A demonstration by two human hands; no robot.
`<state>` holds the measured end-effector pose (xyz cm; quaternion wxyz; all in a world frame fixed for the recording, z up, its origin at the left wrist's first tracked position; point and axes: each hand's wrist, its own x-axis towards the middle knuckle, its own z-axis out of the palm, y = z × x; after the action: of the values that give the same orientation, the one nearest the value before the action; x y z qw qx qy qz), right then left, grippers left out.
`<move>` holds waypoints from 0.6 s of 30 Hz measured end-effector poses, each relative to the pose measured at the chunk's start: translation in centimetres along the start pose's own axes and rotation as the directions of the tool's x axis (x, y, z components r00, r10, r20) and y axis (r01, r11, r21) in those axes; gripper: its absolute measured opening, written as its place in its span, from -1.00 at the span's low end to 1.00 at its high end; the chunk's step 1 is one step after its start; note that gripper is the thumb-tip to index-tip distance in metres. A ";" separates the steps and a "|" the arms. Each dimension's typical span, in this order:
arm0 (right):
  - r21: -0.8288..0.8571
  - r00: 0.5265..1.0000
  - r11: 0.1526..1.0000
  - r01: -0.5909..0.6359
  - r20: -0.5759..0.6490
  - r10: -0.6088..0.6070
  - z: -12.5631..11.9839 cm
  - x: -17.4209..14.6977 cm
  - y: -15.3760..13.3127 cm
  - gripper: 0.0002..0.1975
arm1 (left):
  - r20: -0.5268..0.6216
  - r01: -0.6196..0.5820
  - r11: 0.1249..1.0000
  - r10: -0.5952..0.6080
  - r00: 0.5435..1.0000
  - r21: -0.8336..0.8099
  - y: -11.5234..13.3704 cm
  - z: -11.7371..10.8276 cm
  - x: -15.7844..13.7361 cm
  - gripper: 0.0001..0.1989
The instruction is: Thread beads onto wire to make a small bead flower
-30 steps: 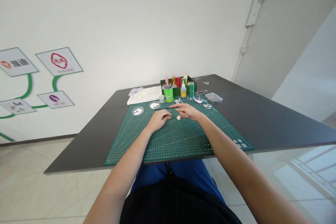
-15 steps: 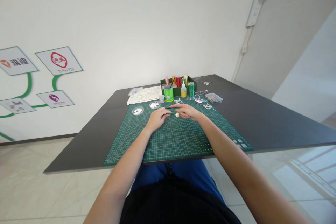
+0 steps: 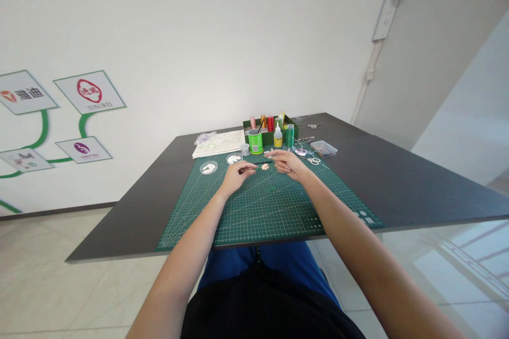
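My left hand (image 3: 237,174) pinches the thin green stem of a small pale-pink flower (image 3: 265,167), whose head points right toward my other hand. Just right of the flower is my right hand (image 3: 291,165), thumb and forefinger drawn together and the other fingers curled in. Whatever lies between those fingertips is too small to make out. A dark thin stick (image 3: 262,162) shows on the cutting mat (image 3: 254,212) behind the flower. A scrap of green thread (image 3: 271,189) lies on the mat nearer to me.
Two shallow dishes with white pieces, one a clear dish (image 3: 209,168), stand left. Behind are a green can (image 3: 255,142), a glue bottle (image 3: 278,137), a green thread spool (image 3: 290,136) and a box (image 3: 294,126) of spools. Scissors (image 3: 314,161) and a plastic case (image 3: 324,148) lie right.
My right hand has drawn away from the flower, slightly right and back, opening a gap between the hands. The flower and my left hand have shifted a little left.
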<state>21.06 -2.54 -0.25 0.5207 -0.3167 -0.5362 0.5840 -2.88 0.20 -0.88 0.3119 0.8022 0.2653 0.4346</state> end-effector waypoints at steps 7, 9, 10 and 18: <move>0.007 0.975 0.997 0.074 -0.208 -0.071 -0.9 0.7 0.5 -0.83 | -0.135 0.157 0.909 -0.224 0.965 -0.386 -0.5 -0.5 0.4 -0.65; 0.000 0.970 0.997 0.071 -0.235 -0.069 -1.0 0.7 0.6 -0.84 | -0.182 0.161 0.878 -0.267 0.946 -0.451 -0.5 -0.7 0.5 -0.63; -0.007 0.967 0.998 0.061 -0.247 -0.061 -1.0 0.7 0.6 -0.84 | -0.204 0.157 0.863 -0.284 0.937 -0.480 -0.6 -0.9 0.5 -0.62; -0.235 0.899 0.955 -0.180 -0.434 0.062 -1.1 0.8 0.6 -0.79 | -0.384 0.103 0.816 -0.374 0.844 -0.569 -1.1 -2.0 0.9 -0.65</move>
<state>21.72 -1.39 -0.91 0.5385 -0.5360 -0.4643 0.4551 -4.38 2.07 -0.34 0.4977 0.5109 0.3061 0.6306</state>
